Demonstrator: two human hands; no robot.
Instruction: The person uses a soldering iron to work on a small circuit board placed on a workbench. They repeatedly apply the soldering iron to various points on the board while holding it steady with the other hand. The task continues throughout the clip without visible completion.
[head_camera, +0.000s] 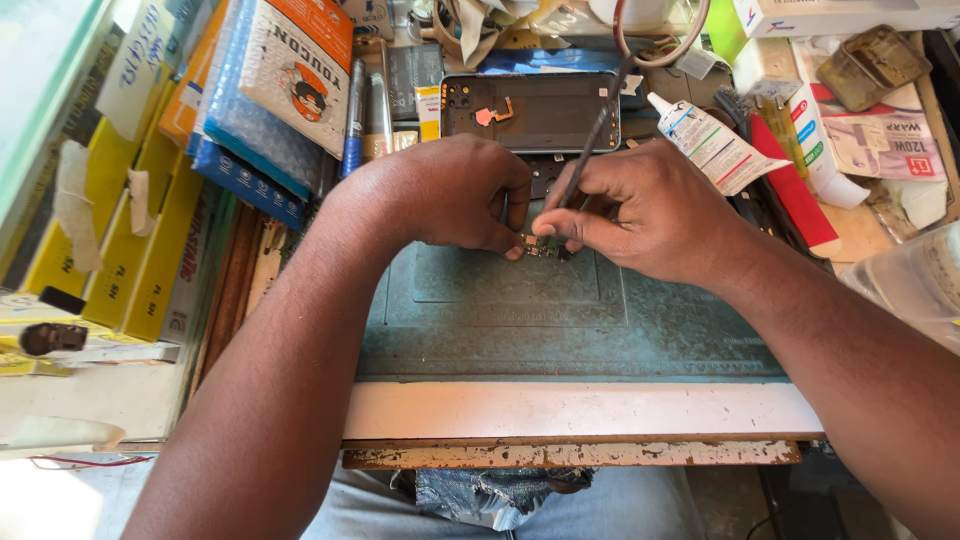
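A worn wooden workbench (580, 412) fills the middle, its front edge painted pale and chipped, the paint flaking along the lower strip. A teal work mat (560, 330) covers most of its top. At nine o'clock stand yellow boxes (140, 240) in a leaning row; at eleven o'clock, stacked blister packs (270, 90). Daylight falls strongly from the left (the lower-left corner is washed out), perhaps through a glass pane (40, 90) at ten o'clock.

Small circuit board (543, 245), seemingly flat on mat
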